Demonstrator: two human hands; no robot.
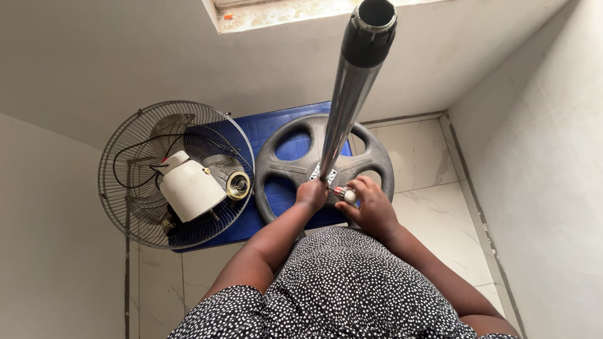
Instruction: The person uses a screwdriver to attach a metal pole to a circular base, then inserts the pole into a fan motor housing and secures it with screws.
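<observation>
Pole point(352, 88) top nearest; left fingers point(312, 192) grip it, right fingers point(364, 196) pinch screwdriver point(343, 193) above tiled floor point(427, 163).

Glossy metal pole point(344, 107), matt plastic base point(370, 164)

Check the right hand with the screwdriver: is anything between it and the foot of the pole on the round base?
Nothing visible. The right hand holds the screwdriver right at the foot of the metal pole on the round base. The left hand grips the pole's foot beside it; the screwdriver's tip is hidden there.
</observation>
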